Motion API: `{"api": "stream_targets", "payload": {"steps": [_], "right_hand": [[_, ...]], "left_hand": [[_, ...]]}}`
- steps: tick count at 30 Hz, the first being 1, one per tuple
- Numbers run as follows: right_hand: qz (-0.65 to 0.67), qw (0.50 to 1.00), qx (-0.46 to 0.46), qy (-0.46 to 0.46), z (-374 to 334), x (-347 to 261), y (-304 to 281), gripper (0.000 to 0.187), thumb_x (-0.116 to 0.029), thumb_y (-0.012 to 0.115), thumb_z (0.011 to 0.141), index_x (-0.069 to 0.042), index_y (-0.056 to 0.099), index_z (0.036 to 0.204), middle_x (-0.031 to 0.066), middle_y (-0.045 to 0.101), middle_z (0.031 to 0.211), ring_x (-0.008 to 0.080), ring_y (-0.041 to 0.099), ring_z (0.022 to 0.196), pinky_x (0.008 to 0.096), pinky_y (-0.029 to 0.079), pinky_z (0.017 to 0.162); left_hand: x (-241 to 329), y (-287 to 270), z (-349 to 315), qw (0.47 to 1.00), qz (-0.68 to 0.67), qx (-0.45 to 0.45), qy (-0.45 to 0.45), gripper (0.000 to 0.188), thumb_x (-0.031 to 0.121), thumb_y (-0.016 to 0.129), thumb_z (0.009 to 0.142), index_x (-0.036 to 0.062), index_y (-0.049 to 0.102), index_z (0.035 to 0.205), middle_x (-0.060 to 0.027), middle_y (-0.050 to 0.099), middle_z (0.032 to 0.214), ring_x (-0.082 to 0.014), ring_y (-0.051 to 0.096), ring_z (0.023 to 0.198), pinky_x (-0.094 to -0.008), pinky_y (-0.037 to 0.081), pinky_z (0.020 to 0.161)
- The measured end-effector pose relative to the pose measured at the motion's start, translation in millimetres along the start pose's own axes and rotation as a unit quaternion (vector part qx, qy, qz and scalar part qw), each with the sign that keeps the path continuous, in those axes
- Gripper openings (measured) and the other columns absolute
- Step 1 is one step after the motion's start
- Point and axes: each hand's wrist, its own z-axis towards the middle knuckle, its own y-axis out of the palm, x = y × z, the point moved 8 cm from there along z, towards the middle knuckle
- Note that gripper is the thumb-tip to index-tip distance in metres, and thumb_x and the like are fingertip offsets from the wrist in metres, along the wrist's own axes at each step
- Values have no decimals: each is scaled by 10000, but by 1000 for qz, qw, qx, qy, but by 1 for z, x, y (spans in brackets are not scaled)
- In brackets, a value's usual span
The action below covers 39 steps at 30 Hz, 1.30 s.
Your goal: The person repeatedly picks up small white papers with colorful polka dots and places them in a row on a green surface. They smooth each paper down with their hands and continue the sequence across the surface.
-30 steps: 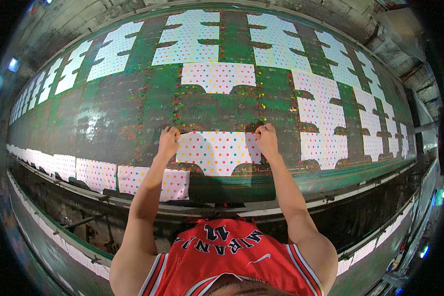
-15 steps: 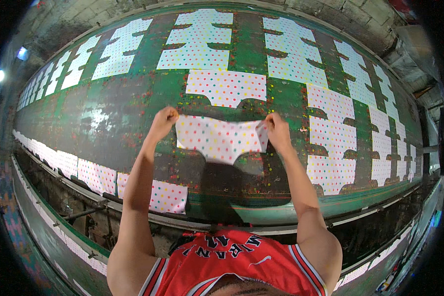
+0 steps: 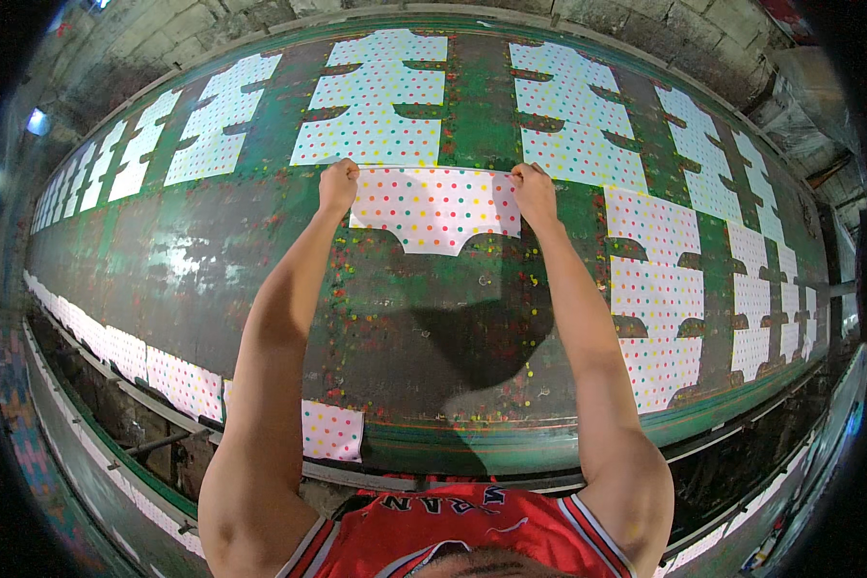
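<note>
A white fabric piece with multicoloured dots lies spread at the middle of the long green table, its narrow curved-in end toward me. My left hand pinches its far left corner, and my right hand pinches the far right corner. Between them the far edge runs straight and taut. The piece looks flat against the table or very close to it; whether another piece lies beneath it is hidden. Just beyond my left hand is a column of dotted pieces laid edge to edge.
More dotted pieces lie in columns along the far side and to the right. A row of pieces follows the near left edge. Rails border the dark, stained green table. A block wall stands beyond.
Both hands have moved away from me with the held piece, lowering it over the place of the dotted piece seen earlier beyond it. Only one piece shows there now.
</note>
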Motion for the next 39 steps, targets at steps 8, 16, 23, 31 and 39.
{"api": "stream_targets", "payload": {"steps": [8, 16, 23, 31, 39], "right_hand": [[-60, 998, -33, 10, 15, 18, 28, 141, -139, 673, 849, -43, 679, 953, 174, 660, 952, 365, 640, 955, 461, 529, 823], [-162, 986, 6, -47, 9, -7, 20, 199, -49, 625, 803, 3, 613, 995, 154, 633, 952, 361, 618, 957, 458, 508, 863], [52, 988, 65, -128, -86, -72, -68, 132, 38, 610, 842, -11, 537, 940, 178, 637, 842, 370, 644, 797, 478, 494, 700], [156, 984, 84, -13, -250, -91, -164, 122, 32, 605, 908, -17, 562, 1012, 146, 631, 823, 275, 582, 624, 337, 460, 578], [181, 974, 108, 86, -395, -94, -190, 107, -2, 527, 983, 20, 502, 1084, 101, 580, 901, 138, 473, 714, 254, 421, 643]], "left_hand": [[-16, 23, 19, 999, 22, 5, 42, 74, 30, 624, 802, 66, 679, 838, -153, 664, 868, -369, 655, 834, -468, 519, 761], [16, 8, -6, 1000, -8, -9, 7, 32, -8, 561, 846, 16, 568, 866, -150, 611, 800, -295, 583, 744, -388, 483, 708], [77, -76, -123, 988, -155, 7, 27, 73, -1, 627, 894, 7, 603, 962, -63, 581, 776, -143, 495, 677, -289, 432, 663], [93, -174, -267, 969, -247, -17, 2, 112, 3, 644, 907, 6, 625, 1018, 14, 577, 812, -54, 477, 713, -224, 409, 651], [99, -200, -379, 945, -320, -69, 17, 206, 42, 645, 942, 21, 563, 1130, 0, 581, 923, -62, 525, 813, -206, 456, 726]]}}
